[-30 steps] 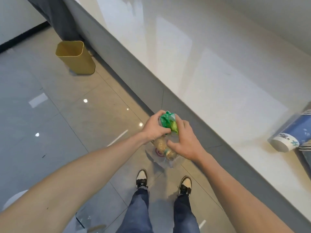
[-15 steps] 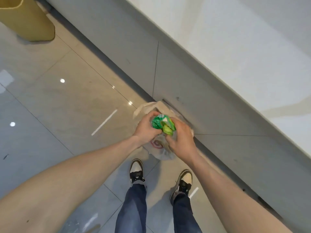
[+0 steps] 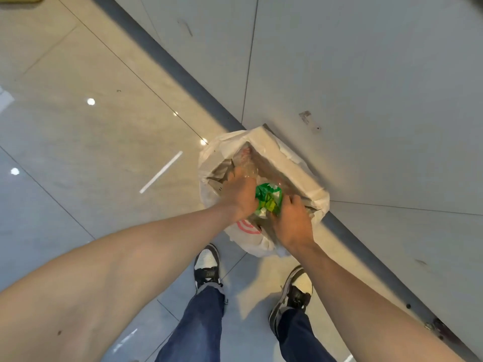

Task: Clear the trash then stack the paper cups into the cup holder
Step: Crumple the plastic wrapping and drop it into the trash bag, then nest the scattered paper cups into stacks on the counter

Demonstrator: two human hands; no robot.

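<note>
Both hands, left hand [image 3: 241, 195] and right hand [image 3: 292, 222], closed around a green wrapper [image 3: 268, 199] with clear plastic, low centre of frame, directly over the lined trash bin [image 3: 300, 169]. Best to lower further, then release together above the opening, not the rim. Fingertips hidden beneath trash; paper cups and cup holder out of frame.

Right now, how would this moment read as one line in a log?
step: clearing trash | left hand and right hand: both gripping green wrapper bundle | position: over open lined bin | cups: not in view
</note>
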